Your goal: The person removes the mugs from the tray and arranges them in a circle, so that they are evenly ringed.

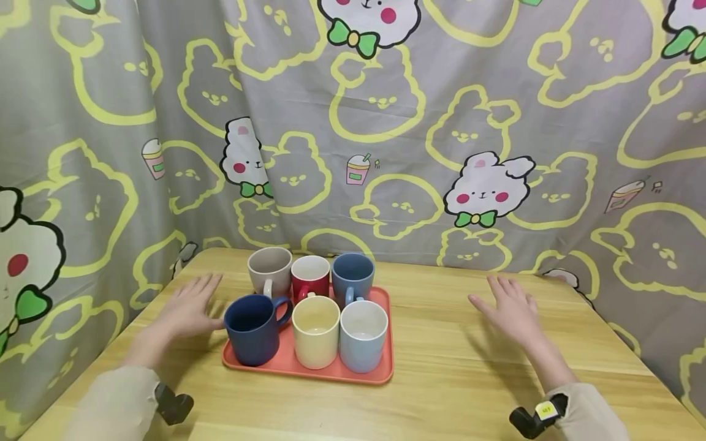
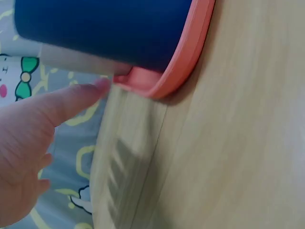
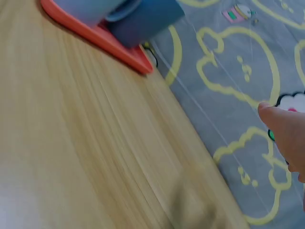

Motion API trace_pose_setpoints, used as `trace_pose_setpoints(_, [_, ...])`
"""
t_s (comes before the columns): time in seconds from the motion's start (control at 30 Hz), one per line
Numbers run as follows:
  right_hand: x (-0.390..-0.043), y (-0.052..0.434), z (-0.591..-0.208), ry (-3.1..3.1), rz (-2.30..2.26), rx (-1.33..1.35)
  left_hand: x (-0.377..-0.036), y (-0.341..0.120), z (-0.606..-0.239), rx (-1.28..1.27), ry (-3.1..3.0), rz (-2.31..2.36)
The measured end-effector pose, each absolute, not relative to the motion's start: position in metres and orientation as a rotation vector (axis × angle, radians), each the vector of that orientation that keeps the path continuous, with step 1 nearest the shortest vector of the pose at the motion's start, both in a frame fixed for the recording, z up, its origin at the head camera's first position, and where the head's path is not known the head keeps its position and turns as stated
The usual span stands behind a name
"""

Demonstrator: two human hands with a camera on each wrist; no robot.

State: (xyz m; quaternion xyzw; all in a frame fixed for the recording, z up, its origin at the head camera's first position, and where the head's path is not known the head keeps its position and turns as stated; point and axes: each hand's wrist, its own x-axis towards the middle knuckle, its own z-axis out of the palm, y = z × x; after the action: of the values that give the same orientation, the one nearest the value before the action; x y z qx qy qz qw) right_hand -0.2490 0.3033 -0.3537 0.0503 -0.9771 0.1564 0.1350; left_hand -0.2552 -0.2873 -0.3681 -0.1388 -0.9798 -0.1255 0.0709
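Note:
A coral tray (image 1: 380, 371) on the wooden table (image 1: 452, 380) carries several mugs: a navy mug (image 1: 254, 329), a cream mug (image 1: 315, 331), a pale blue mug (image 1: 362, 335), and behind them a beige mug (image 1: 269, 270), a red mug (image 1: 310, 276) and a slate blue mug (image 1: 353, 277). My left hand (image 1: 190, 304) hovers flat just left of the tray, fingers straight, holding nothing. In the left wrist view a finger (image 2: 71, 102) points near the tray's corner (image 2: 157, 83). My right hand (image 1: 510, 306) is spread flat well to the right of the tray, holding nothing.
A grey curtain (image 1: 386, 122) with yellow bear outlines and white bunnies hangs close behind and along both sides of the table. Bare wood lies in front of the tray and between the tray and my right hand.

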Motion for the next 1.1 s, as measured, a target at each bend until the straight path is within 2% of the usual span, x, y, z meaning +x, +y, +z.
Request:
trace_pose_setpoints(0.33, [-0.232, 0.275, -0.349, -2.671, 0.726, 0.484, -0.226, -0.291, -0.374, -0.602, -2.912, -0.972])
trace_pose_setpoints(0.6, [-0.215, 0.239, -0.349, -2.661, 1.138, 0.663, -0.208, -0.275, -0.384, -0.64, -2.937, -1.077])
trace_pose_setpoints(1.1, [-0.211, 0.172, -0.368, -2.618, 1.508, 0.943, -0.201, -0.259, -0.393, -0.737, -2.929, -1.216])
